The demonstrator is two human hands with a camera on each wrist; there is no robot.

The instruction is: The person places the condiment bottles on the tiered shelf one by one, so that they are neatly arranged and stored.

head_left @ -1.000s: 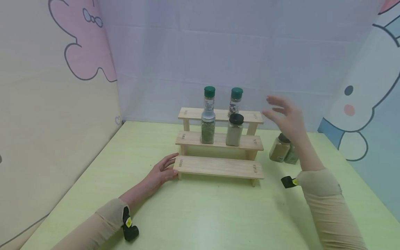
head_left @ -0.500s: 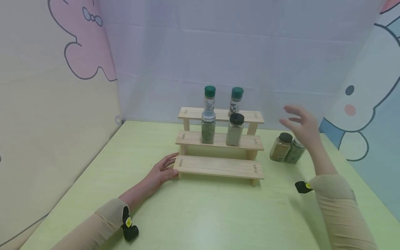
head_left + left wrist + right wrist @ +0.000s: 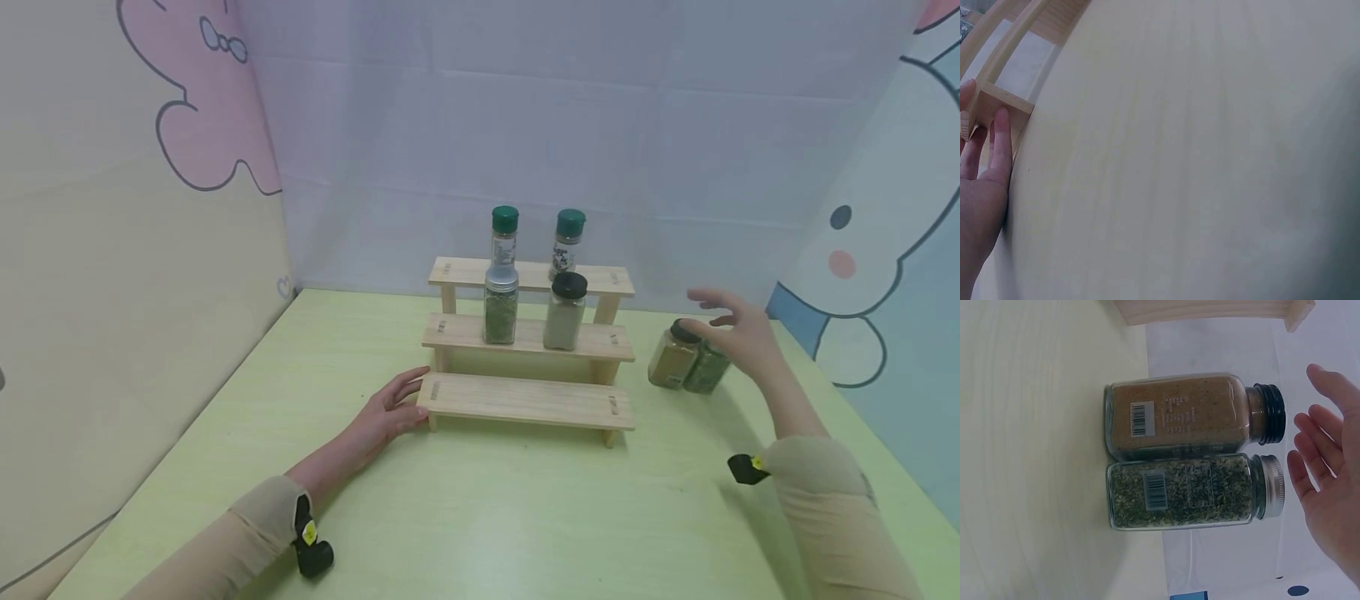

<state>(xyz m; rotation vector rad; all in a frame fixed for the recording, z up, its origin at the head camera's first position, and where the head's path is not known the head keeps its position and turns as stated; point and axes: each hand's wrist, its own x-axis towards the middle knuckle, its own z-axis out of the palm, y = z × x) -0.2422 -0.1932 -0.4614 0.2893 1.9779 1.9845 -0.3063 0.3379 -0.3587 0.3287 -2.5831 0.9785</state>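
Note:
A three-tier wooden shelf rack (image 3: 525,400) stands on the table. My left hand (image 3: 382,421) grips the left end of its lowest step; in the left wrist view the fingers (image 3: 1002,140) lie against the end leg (image 3: 1004,103). Over at the right, my right hand (image 3: 738,333) hovers with spread, loosely bent fingers, holding nothing. Just below it two glass spice jars stand side by side. One jar of brown powder (image 3: 1179,415) has a black lid, the other jar of green dried herbs (image 3: 1179,492) a silver lid. The right wrist view shows the fingers apart from both lids.
The middle step carries a silver-lidded herb jar (image 3: 500,312) and a black-lidded jar of pale powder (image 3: 564,317). Two green-capped spice bottles, one on the left (image 3: 504,237) and one on the right (image 3: 566,242), stand on the top step. A cloth backdrop (image 3: 465,125) hangs behind the table.
My right hand has moved right, away from the rack, then down to just above the two jars on the table. My left hand and the rack have stayed put.

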